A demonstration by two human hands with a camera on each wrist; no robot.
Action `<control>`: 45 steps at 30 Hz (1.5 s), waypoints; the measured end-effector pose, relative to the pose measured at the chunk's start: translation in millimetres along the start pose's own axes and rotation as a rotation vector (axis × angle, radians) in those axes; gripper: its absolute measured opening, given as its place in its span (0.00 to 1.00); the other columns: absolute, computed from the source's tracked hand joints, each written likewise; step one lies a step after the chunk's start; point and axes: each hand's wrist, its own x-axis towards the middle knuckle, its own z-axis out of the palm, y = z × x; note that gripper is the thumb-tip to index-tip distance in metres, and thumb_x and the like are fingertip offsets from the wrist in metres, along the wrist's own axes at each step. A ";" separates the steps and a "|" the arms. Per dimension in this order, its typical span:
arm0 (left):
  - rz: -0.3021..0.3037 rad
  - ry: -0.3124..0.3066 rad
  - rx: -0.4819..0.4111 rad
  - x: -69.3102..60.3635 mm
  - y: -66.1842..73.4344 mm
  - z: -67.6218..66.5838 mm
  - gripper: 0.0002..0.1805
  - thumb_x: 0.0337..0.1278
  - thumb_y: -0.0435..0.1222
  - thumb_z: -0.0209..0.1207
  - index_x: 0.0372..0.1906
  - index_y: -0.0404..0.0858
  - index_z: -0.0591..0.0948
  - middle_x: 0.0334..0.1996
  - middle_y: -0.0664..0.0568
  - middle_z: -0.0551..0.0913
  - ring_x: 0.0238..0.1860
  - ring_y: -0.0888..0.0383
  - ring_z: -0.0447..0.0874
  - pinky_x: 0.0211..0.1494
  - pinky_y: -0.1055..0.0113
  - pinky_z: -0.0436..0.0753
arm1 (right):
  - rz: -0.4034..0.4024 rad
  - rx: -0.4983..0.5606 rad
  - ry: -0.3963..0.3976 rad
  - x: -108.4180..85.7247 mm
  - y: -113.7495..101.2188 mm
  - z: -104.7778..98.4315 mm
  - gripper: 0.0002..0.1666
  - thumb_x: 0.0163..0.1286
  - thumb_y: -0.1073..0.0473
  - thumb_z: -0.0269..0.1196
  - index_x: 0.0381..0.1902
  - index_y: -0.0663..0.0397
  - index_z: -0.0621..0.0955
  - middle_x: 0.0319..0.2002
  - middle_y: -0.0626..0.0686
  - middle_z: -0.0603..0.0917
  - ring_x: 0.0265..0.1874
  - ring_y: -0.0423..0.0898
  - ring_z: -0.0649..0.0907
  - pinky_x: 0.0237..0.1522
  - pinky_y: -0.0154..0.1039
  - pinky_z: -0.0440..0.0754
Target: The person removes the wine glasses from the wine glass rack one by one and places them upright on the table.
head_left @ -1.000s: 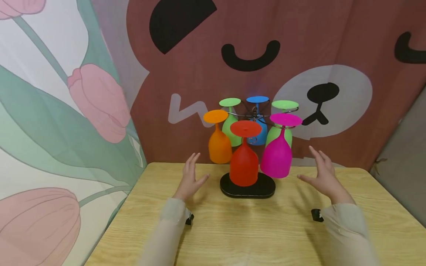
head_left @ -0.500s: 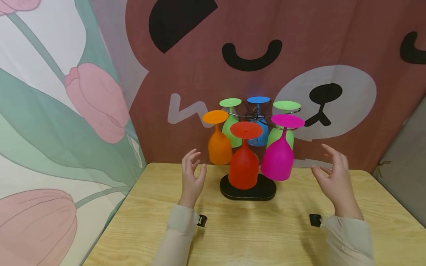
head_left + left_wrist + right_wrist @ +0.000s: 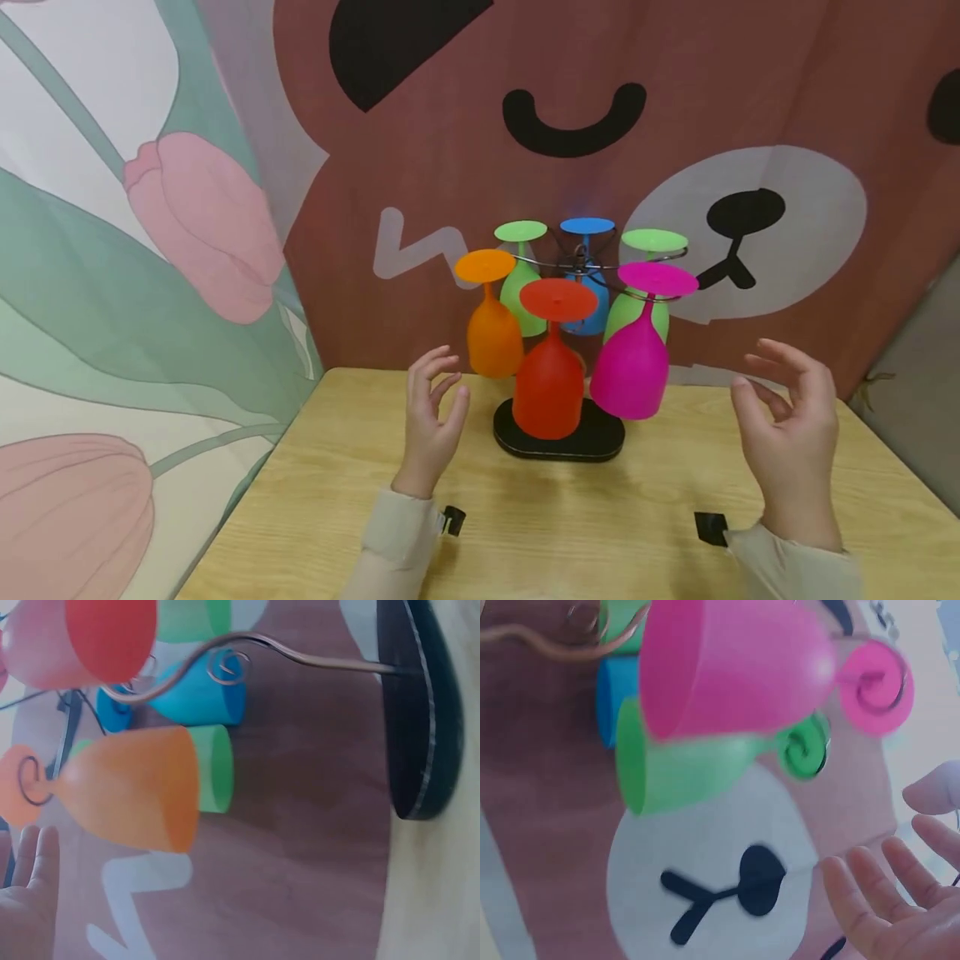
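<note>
Several plastic goblets hang upside down from a metal wire rack (image 3: pixel 580 265) on a black oval base (image 3: pixel 558 450). Nearest are the red goblet (image 3: pixel 550 390), the orange goblet (image 3: pixel 495 337) and the magenta goblet (image 3: pixel 632 375); behind them hang two green goblets and a blue goblet (image 3: pixel 587 226). My left hand (image 3: pixel 432 429) hovers left of the orange goblet, fingers loosely bent, holding nothing. To the right of the magenta goblet, my right hand (image 3: pixel 795 442) is raised with relaxed, slightly bent fingers and an empty palm. Neither hand touches the rack or goblets.
The rack stands on a light wooden table (image 3: pixel 570 533). Behind it hangs a brown cloth (image 3: pixel 420 175) with a bear face, and a tulip-print cloth (image 3: pixel 202 225) is at the left. A small black device (image 3: pixel 453 521) sits at the left wrist, another (image 3: pixel 711 528) at the right.
My right hand has moved right and nearer to me, away from the magenta goblet. My left hand has turned more upright, its fingers bending slightly. The goblets still hang on the rack.
</note>
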 end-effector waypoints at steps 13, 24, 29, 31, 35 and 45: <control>-0.056 -0.152 -0.063 3.6 11.5 0.2 0.23 0.62 0.19 0.59 0.61 0.24 0.70 0.66 0.30 0.65 0.66 0.42 0.69 0.62 0.50 0.81 | -0.328 0.205 -0.101 -12.5 -15.2 27.7 0.22 0.58 0.84 0.59 0.52 0.78 0.79 0.47 0.56 0.82 0.44 0.40 0.84 0.48 0.22 0.81; -0.167 -0.275 -0.152 -5.1 13.2 16.0 0.30 0.64 0.24 0.61 0.69 0.26 0.67 0.71 0.34 0.63 0.72 0.48 0.65 0.70 0.51 0.74 | -0.301 0.240 -0.386 -33.0 -27.7 56.2 0.32 0.57 0.86 0.63 0.60 0.69 0.78 0.52 0.63 0.82 0.49 0.41 0.86 0.47 0.27 0.83; -0.187 -0.306 -0.185 -8.2 13.3 22.9 0.31 0.63 0.25 0.63 0.69 0.26 0.66 0.72 0.34 0.63 0.72 0.48 0.65 0.71 0.54 0.72 | -0.426 0.142 -0.414 -44.8 -26.5 72.4 0.35 0.55 0.81 0.67 0.63 0.67 0.77 0.60 0.62 0.80 0.55 0.47 0.83 0.49 0.27 0.82; -0.188 -0.307 -0.199 -9.4 13.2 24.8 0.31 0.63 0.25 0.63 0.69 0.26 0.66 0.71 0.33 0.63 0.72 0.46 0.65 0.71 0.53 0.73 | -0.452 0.119 -0.409 -48.3 -26.6 78.2 0.37 0.54 0.80 0.69 0.64 0.66 0.76 0.62 0.61 0.78 0.57 0.50 0.82 0.49 0.28 0.82; -0.184 -0.300 -0.224 -10.9 13.0 28.6 0.32 0.61 0.22 0.64 0.68 0.26 0.67 0.70 0.32 0.64 0.70 0.42 0.68 0.69 0.52 0.74 | -0.445 0.098 -0.383 -53.4 -26.3 86.8 0.39 0.53 0.79 0.72 0.65 0.67 0.75 0.62 0.61 0.78 0.56 0.56 0.82 0.49 0.27 0.81; -0.194 -0.294 -0.240 -13.7 15.4 34.7 0.29 0.63 0.25 0.64 0.67 0.32 0.69 0.69 0.40 0.68 0.69 0.49 0.68 0.70 0.56 0.74 | -0.360 0.029 -0.389 -60.6 -21.9 92.1 0.38 0.55 0.75 0.73 0.64 0.68 0.73 0.58 0.61 0.79 0.53 0.56 0.83 0.50 0.29 0.80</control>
